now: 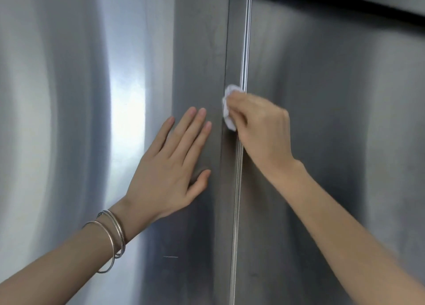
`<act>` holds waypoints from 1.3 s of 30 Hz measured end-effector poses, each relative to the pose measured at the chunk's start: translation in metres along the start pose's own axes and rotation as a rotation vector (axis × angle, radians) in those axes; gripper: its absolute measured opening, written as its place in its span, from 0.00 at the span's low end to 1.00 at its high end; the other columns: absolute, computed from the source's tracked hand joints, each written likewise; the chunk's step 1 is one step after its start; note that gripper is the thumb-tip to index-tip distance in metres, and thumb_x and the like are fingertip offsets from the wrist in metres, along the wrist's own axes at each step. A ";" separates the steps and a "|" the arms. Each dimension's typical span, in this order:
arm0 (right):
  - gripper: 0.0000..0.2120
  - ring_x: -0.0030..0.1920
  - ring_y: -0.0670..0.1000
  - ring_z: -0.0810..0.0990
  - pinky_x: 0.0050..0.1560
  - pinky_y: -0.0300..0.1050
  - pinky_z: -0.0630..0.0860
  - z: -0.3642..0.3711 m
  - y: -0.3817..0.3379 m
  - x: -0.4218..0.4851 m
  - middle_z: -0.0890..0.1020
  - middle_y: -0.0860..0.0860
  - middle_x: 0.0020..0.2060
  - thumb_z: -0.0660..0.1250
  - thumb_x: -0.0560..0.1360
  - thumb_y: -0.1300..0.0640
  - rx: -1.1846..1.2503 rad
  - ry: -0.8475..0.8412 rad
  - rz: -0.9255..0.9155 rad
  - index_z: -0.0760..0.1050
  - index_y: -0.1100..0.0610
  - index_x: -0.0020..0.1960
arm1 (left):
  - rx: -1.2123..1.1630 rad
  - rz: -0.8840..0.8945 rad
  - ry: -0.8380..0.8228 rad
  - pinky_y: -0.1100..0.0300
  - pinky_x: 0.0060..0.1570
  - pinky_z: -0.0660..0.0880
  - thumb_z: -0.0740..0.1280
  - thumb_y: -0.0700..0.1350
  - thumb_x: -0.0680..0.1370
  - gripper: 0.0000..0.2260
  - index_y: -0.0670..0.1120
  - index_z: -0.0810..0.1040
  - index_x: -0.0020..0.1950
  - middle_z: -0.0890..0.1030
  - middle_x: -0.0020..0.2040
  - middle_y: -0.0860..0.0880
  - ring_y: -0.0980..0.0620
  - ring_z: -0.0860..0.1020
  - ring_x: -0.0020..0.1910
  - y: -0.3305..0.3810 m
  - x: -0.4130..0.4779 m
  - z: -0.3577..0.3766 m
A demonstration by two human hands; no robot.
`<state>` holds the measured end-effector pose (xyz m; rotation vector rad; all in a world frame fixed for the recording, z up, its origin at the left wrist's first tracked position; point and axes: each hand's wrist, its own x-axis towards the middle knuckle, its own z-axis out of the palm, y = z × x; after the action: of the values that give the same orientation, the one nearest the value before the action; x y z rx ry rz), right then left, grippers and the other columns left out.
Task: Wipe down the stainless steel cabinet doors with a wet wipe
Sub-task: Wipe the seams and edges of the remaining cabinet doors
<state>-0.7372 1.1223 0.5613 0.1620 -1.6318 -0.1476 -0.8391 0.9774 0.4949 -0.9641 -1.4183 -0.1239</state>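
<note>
Now, mid-wipe, at the join between the two doors. I have the right hand (pixel 259 130) bunched round the wet wipe (pixel 228 108): fingers curled, the white wad gripped at the fingertips and showing past them on the left and upper side. The wipe is pressed against the vertical edge strip (pixel 238 189) where the left door (pixel 69 97) meets the right door (pixel 333 132), about mid-height in the view. Reason, as I judge it: a crumpled wad gets into the narrow fold of the edge better than a flat sheet would.

Left hand (pixel 170 166) lies flat on the left door, just left of the strip and a little lower than the wipe. Its fingers are straight and slightly spread, thumb out toward the strip, holding nothing. I read this as a brace: it steadies the panel against the push of the wiping hand. Thin metal bangles (pixel 112 235) sit on that wrist.

Surface: brushed stainless steel, upright, filling the view. A bright soft reflection runs down the left door; the right door is darker and duller. A short pale scratch (pixel 170 257) shows lower on the left door. Dark trim (pixel 345 5) runs along the top of the right door, far upper right. Nothing else of the room shows. How much of the doors is already wiped, I cannot tell.
</note>
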 end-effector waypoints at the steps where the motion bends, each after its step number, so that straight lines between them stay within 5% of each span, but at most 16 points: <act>1: 0.05 0.37 0.52 0.80 0.36 0.48 0.77 0.003 0.000 0.010 0.83 0.48 0.37 0.66 0.70 0.66 0.003 0.054 0.028 0.77 0.59 0.38 | 0.002 -0.003 0.000 0.45 0.76 0.52 0.55 0.53 0.80 0.30 0.37 0.59 0.77 0.58 0.78 0.40 0.43 0.55 0.78 0.000 0.000 0.000; 8: 0.09 0.48 0.50 0.84 0.42 0.45 0.81 0.012 -0.016 -0.066 0.85 0.53 0.46 0.63 0.75 0.65 0.040 0.186 -0.039 0.83 0.62 0.46 | -0.001 -0.002 0.018 0.44 0.76 0.53 0.54 0.52 0.80 0.29 0.36 0.60 0.77 0.58 0.78 0.39 0.42 0.55 0.78 0.000 -0.001 0.000; 16: 0.06 0.44 0.55 0.79 0.37 0.46 0.66 0.004 0.025 0.086 0.81 0.49 0.43 0.57 0.72 0.59 -0.278 -0.034 -0.062 0.72 0.52 0.41 | 0.012 -0.003 0.017 0.46 0.77 0.51 0.56 0.53 0.79 0.30 0.38 0.59 0.77 0.58 0.78 0.41 0.44 0.54 0.78 -0.002 -0.001 0.002; 19: 0.09 0.40 0.52 0.79 0.35 0.41 0.63 0.005 0.031 0.087 0.82 0.46 0.43 0.58 0.74 0.60 -0.228 0.041 -0.111 0.76 0.54 0.40 | -0.004 -0.012 0.040 0.48 0.77 0.51 0.58 0.53 0.78 0.31 0.39 0.60 0.77 0.58 0.78 0.42 0.45 0.54 0.78 -0.002 -0.001 0.003; 25: 0.07 0.42 0.48 0.84 0.34 0.39 0.77 0.004 0.025 0.008 0.85 0.47 0.44 0.67 0.76 0.61 -0.045 0.145 -0.297 0.83 0.58 0.43 | 0.019 -0.019 0.047 0.48 0.76 0.52 0.60 0.54 0.78 0.31 0.40 0.61 0.77 0.59 0.78 0.42 0.45 0.54 0.78 -0.002 -0.001 0.003; 29: 0.09 0.39 0.52 0.82 0.33 0.40 0.65 -0.001 0.028 0.047 0.84 0.44 0.47 0.63 0.75 0.60 -0.102 0.008 -0.168 0.80 0.54 0.40 | 0.025 -0.022 0.009 0.48 0.77 0.51 0.60 0.54 0.78 0.32 0.40 0.61 0.77 0.59 0.78 0.41 0.45 0.54 0.78 -0.002 0.000 0.001; 33: 0.09 0.34 0.50 0.80 0.32 0.36 0.59 0.004 0.021 0.024 0.84 0.45 0.42 0.64 0.73 0.62 -0.028 0.093 -0.112 0.79 0.54 0.36 | 0.046 -0.021 -0.024 0.47 0.76 0.51 0.60 0.54 0.78 0.31 0.39 0.60 0.77 0.59 0.78 0.40 0.44 0.54 0.78 -0.001 -0.001 0.000; 39: 0.06 0.47 0.47 0.84 0.37 0.41 0.81 0.003 -0.007 -0.134 0.85 0.49 0.45 0.69 0.73 0.67 0.138 0.047 -0.192 0.84 0.59 0.43 | 0.047 -0.016 -0.054 0.47 0.77 0.49 0.58 0.53 0.79 0.31 0.38 0.59 0.77 0.59 0.77 0.39 0.42 0.55 0.78 0.002 0.000 -0.004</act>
<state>-0.7315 1.1416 0.4285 0.4255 -1.5779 -0.1766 -0.8345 0.9763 0.4945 -0.9236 -1.4719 -0.0763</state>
